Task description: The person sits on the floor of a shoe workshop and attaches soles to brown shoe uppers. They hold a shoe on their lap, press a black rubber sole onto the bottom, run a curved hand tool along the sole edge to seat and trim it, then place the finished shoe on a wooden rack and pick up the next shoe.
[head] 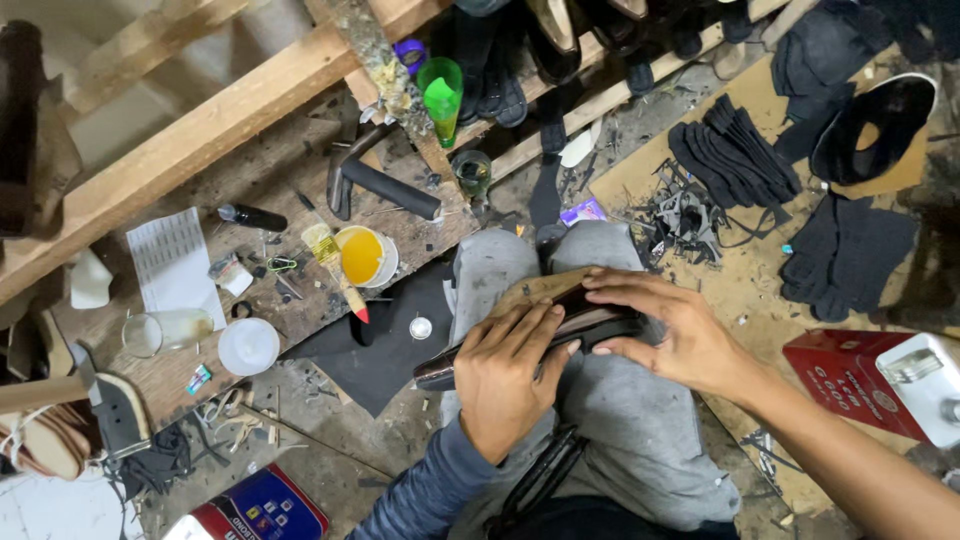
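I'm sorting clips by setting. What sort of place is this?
Most likely a small shoemaking workshop. Both hands, left hand and right hand, press a dark shoe piece on the lap, beside a tub of yellow glue and stacked black cut pieces.

I see a red rectangular tin (850,385) at right, a blue-and-red box (262,508) below, and a white printed sheet (175,265) on the bench.
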Demonstrator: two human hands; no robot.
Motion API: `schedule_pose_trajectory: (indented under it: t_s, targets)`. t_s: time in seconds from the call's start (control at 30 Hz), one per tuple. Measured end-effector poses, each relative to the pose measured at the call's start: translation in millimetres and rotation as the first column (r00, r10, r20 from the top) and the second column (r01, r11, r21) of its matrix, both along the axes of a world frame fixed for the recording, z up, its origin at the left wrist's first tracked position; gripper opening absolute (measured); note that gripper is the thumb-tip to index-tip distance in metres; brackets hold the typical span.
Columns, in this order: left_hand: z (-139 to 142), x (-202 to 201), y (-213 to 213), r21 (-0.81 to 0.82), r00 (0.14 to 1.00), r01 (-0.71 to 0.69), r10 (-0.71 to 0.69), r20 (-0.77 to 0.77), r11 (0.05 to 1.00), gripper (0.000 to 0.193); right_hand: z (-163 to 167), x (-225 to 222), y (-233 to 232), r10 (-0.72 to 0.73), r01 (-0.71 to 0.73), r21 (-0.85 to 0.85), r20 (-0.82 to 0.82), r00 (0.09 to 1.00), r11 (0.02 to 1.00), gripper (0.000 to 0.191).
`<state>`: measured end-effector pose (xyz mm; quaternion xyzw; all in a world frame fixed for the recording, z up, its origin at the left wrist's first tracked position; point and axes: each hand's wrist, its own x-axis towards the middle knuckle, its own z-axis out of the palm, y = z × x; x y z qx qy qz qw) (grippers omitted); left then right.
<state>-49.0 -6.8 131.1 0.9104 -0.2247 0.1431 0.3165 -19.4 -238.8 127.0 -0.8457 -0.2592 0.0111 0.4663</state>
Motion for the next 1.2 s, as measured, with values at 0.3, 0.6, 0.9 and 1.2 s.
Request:
schedule_pose_trajectory:
  t_s: [0.3, 0.6, 0.9, 1.2]
  targets:
    - [-13, -1, 3, 0.007, 1.0, -0.017, 0.017, -0.002, 1.0, 0.039, -25, 18, -14, 0.06, -0.047, 0.072, -0.19, 0.98, 0.996, 0.049]
    - [2, -7, 8, -0.05, 0.998, 0.046, -0.048, -0.037, 0.998, 0.045, 7, 10, 4, 0.129, -0.133, -0.042, -0.083, 0.988, 0.99, 0.056]
    - [-9, -11, 26, 0.004, 0.995, 0.036, -0.035, -0.089, 0.999, 0.046, 2, 1, 33, 0.048, -0.05, -0.064, -0.037, 0.998, 0.997, 0.047]
    - [0, -21, 69, -0.192, 0.976, -0.007, -0.035, -0.214, 0.981, 0.044, 18, 2, 57, 0.187, -0.182, -0.22, 0.003, 0.982, 0.958, 0.059]
